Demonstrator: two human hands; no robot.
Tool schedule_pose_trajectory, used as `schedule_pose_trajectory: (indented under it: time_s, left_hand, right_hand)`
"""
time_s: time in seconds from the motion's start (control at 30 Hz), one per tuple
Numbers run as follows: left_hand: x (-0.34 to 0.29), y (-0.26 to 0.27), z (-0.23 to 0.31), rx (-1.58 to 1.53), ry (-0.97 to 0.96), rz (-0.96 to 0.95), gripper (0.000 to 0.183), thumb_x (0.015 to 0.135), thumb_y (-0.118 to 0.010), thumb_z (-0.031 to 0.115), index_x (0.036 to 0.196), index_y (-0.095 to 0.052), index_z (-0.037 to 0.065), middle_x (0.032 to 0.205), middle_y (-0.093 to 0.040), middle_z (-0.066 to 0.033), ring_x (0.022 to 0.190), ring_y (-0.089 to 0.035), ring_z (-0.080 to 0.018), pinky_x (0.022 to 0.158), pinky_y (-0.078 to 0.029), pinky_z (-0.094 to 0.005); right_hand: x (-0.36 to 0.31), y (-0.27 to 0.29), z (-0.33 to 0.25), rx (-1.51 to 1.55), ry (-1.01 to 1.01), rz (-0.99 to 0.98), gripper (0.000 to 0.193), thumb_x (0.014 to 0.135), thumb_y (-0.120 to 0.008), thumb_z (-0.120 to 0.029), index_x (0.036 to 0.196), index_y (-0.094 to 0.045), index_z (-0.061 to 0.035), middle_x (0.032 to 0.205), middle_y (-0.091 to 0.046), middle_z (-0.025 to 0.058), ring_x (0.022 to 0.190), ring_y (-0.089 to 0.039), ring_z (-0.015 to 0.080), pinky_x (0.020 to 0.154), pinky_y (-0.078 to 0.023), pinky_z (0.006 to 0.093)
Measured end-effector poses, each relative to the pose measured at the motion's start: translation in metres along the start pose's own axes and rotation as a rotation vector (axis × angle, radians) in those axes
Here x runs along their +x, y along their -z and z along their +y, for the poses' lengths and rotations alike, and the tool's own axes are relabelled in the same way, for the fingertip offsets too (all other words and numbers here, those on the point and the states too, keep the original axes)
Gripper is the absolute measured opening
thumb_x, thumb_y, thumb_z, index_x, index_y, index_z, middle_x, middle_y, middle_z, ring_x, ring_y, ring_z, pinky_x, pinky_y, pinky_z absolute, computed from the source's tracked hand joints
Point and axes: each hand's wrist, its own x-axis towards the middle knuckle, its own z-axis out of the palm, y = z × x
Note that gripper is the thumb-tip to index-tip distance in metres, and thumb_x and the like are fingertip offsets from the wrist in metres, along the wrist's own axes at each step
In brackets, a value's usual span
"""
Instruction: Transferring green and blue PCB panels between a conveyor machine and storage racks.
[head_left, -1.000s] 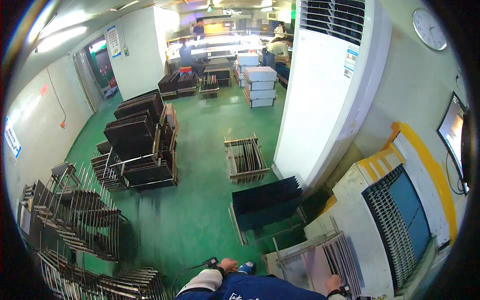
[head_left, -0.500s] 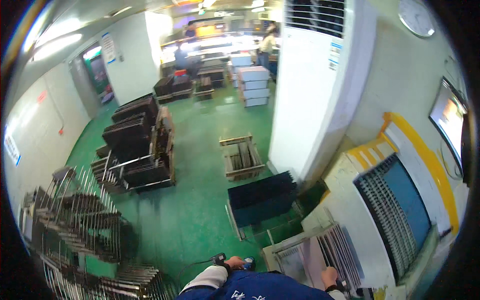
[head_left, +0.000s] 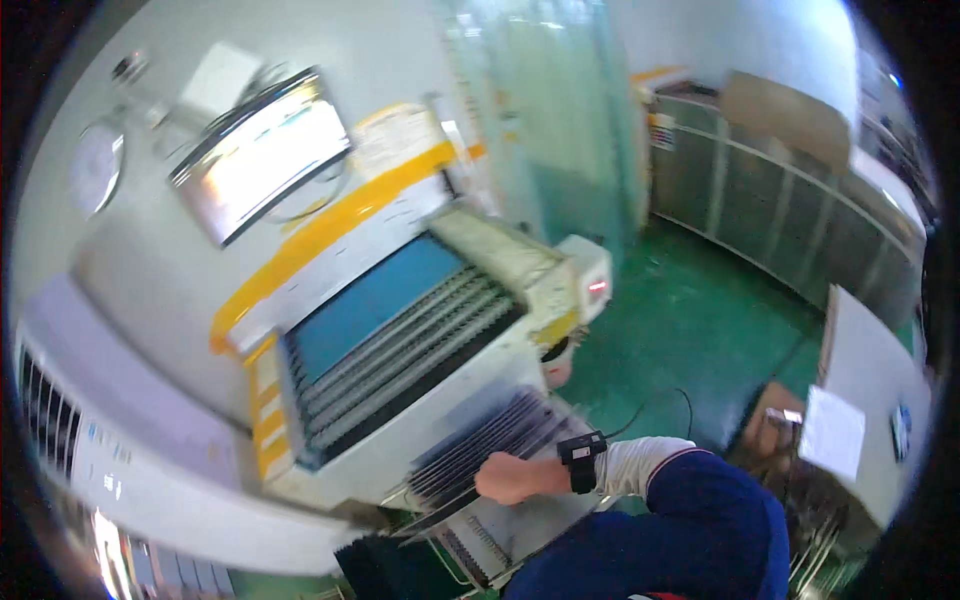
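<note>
My right hand (head_left: 505,478) reaches over the rack of thin panels (head_left: 500,430) in front of the machine. Its fingers are closed at the edge of a thin panel (head_left: 445,514) that leans in the rack; motion blurs the grip. Several dark panels stand close together beside the hand. A pale panel surface (head_left: 555,520) lies partly behind my wrist. Around that wrist sits a black strapped device (head_left: 582,462) with a cable. My left hand is out of view.
The machine (head_left: 400,340) with ridged rollers and a blue panel stands beyond the rack. A dark stack (head_left: 385,565) is at the lower left. A white-topped table (head_left: 870,400) with a paper sheet (head_left: 832,432) stands right. Beyond are a bucket (head_left: 558,365) and a translucent curtain (head_left: 560,120).
The view has swung right, from the aisle of racks to the machine and table. My left hand has left the picture. My right hand stays at the panel rack.
</note>
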Motion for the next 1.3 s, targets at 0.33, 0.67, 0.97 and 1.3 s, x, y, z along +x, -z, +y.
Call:
schedule_pose_trajectory:
  time_s: [0.33,0.67,0.97,1.3]
  left_hand:
    - [-0.01,-0.162,0.087,0.119,-0.104,-0.338,0.048,0.081,-0.063,0.025,0.122,-0.051,0.004,0.116,-0.058,-0.0129,0.094,-0.058,-0.0233,0.082,-0.049,-0.038]
    - [-0.035,-0.208,0.11,0.101,-0.133,-0.402,0.047,0.08,-0.064,0.022,0.121,-0.051,0.004,0.116,-0.057,-0.0135,0.096,-0.057,-0.0242,0.083,-0.048,-0.0388]
    - [-0.063,-0.212,0.132,0.055,-0.174,-0.358,0.047,0.078,-0.065,0.018,0.121,-0.051,0.003,0.116,-0.057,-0.014,0.097,-0.057,-0.0251,0.084,-0.048,-0.0395]
    - [-0.08,-0.129,0.179,-0.112,-0.351,-0.032,0.047,0.077,-0.066,0.015,0.12,-0.051,0.003,0.117,-0.056,-0.0146,0.099,-0.056,-0.0261,0.085,-0.048,-0.0403]
  right_hand:
    - [-0.11,0.067,0.004,-0.072,0.125,0.438,0.01,0.068,-0.059,-0.018,0.066,-0.061,-0.0088,0.078,-0.055,0.0062,0.08,-0.057,0.026,0.067,-0.045,0.0379]
    - [-0.153,0.121,-0.022,-0.124,0.199,0.722,0.01,0.058,-0.063,-0.017,0.056,-0.061,-0.0077,0.074,-0.054,0.0054,0.078,-0.055,0.0239,0.071,-0.043,0.0368]
    - [-0.133,0.134,-0.015,-0.168,0.217,0.98,0.015,0.058,-0.061,-0.02,0.056,-0.061,-0.0048,0.098,-0.055,0.0159,0.113,-0.042,0.0364,0.099,-0.027,0.0567]
    - [-0.079,0.083,0.04,0.158,-0.245,1.176,0.033,0.07,-0.059,-0.007,0.103,-0.057,-0.0032,0.127,-0.045,0.0229,0.114,-0.047,0.0376,0.094,-0.04,0.0462]
